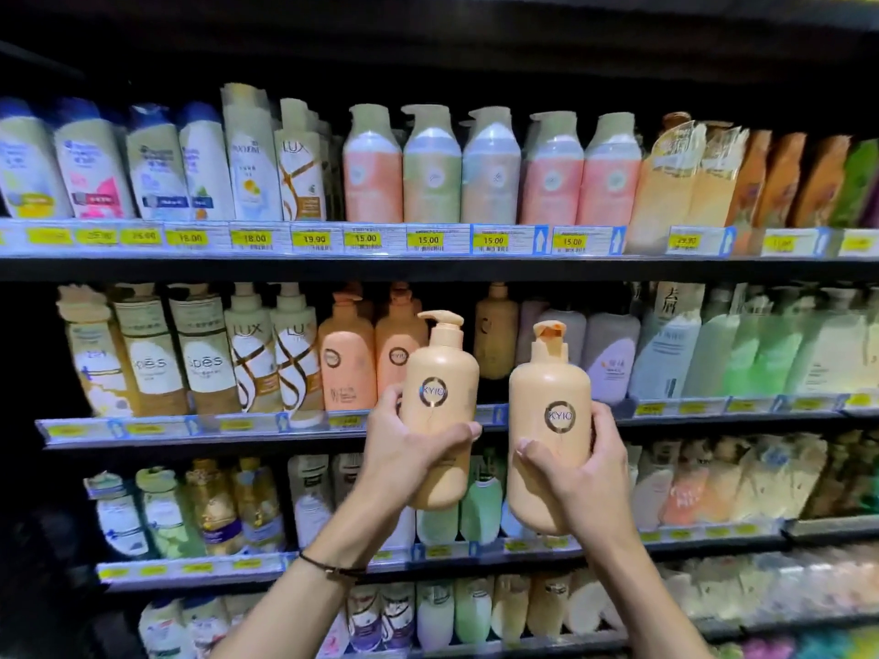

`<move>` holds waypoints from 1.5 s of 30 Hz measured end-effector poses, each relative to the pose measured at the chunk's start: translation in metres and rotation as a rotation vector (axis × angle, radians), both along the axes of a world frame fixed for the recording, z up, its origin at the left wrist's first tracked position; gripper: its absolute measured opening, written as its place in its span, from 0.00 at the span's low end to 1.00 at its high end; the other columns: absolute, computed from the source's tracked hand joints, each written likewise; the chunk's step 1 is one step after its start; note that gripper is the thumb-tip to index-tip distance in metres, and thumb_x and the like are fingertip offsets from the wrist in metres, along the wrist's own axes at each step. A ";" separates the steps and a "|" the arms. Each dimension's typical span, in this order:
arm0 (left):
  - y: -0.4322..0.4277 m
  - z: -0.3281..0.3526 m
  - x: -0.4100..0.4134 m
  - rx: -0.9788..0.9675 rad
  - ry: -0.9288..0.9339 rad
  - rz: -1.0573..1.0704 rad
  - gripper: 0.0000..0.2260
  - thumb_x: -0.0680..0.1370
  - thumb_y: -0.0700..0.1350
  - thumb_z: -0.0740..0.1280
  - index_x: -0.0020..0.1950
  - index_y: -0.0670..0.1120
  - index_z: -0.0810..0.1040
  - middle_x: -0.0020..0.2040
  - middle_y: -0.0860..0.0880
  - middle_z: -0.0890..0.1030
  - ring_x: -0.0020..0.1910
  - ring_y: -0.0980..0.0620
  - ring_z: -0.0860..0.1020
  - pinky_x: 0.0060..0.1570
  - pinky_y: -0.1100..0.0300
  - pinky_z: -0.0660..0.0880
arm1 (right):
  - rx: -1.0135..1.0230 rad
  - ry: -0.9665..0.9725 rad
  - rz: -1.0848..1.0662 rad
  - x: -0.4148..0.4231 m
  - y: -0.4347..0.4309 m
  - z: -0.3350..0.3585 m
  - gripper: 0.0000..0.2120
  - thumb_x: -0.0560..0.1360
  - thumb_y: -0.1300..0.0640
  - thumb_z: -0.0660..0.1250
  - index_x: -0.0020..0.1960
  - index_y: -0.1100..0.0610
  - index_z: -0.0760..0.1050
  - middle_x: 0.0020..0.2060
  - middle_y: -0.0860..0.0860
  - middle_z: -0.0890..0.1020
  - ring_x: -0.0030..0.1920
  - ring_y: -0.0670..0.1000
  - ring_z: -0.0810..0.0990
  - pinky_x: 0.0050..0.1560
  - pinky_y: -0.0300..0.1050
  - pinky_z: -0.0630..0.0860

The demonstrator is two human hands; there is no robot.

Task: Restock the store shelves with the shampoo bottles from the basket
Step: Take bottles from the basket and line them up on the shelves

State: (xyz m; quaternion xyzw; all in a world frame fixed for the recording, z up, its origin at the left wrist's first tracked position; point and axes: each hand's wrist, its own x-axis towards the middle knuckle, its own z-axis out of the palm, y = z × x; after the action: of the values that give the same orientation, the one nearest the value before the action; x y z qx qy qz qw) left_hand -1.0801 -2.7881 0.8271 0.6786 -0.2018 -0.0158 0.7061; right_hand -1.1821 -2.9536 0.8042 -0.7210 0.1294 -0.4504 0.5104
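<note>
I hold two peach KYIO pump shampoo bottles upright in front of the second shelf (285,432). My left hand (404,451) grips the left bottle (440,387) around its lower half. My right hand (578,473) grips the right bottle (547,397), which sits slightly lower and has a wrapped pump head. Two matching KYIO bottles (345,359) stand on that shelf just left of the held ones, and a dark gap (494,390) with one bottle set deep lies behind them. The basket is out of view.
Several shelves are packed with shampoo and body wash bottles. The top shelf (428,259) carries yellow price tags reading 15.00 to 19.90. LUX bottles (271,354) stand left of the KYIO row; pale bottles (613,354) stand to the right. Lower shelves hold refill pouches (761,478).
</note>
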 end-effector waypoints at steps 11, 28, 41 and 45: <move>-0.072 0.024 0.047 0.015 0.202 0.063 0.32 0.62 0.47 0.83 0.61 0.42 0.76 0.51 0.40 0.86 0.43 0.46 0.85 0.38 0.50 0.84 | 0.006 0.010 0.076 0.047 -0.060 -0.011 0.28 0.56 0.38 0.75 0.51 0.45 0.71 0.45 0.35 0.82 0.43 0.40 0.81 0.40 0.42 0.75; -0.148 0.027 0.089 0.114 0.152 0.382 0.37 0.54 0.60 0.80 0.55 0.47 0.69 0.55 0.45 0.77 0.53 0.44 0.80 0.52 0.44 0.82 | -0.010 -0.050 0.199 0.067 -0.103 -0.009 0.28 0.58 0.39 0.77 0.52 0.46 0.71 0.46 0.36 0.82 0.44 0.41 0.81 0.39 0.31 0.75; -0.153 0.003 0.099 0.319 -0.144 0.523 0.34 0.59 0.61 0.82 0.51 0.47 0.65 0.51 0.46 0.76 0.57 0.42 0.77 0.47 0.55 0.73 | 0.031 -0.054 0.221 0.074 -0.106 -0.008 0.28 0.57 0.39 0.77 0.53 0.46 0.72 0.46 0.39 0.82 0.43 0.44 0.82 0.40 0.41 0.78; -0.150 -0.006 0.101 0.352 -0.178 0.538 0.34 0.59 0.60 0.83 0.49 0.46 0.65 0.52 0.41 0.78 0.55 0.39 0.78 0.45 0.53 0.73 | 0.035 -0.050 0.221 0.077 -0.104 -0.008 0.28 0.57 0.40 0.77 0.52 0.48 0.72 0.44 0.40 0.83 0.42 0.45 0.82 0.42 0.47 0.80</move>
State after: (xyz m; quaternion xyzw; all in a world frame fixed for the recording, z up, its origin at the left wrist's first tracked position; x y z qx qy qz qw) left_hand -0.9792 -2.9385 0.8206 0.8178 -0.0704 0.1957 0.5366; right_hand -1.1056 -3.0573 0.7959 -0.7103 0.0441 -0.4069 0.5727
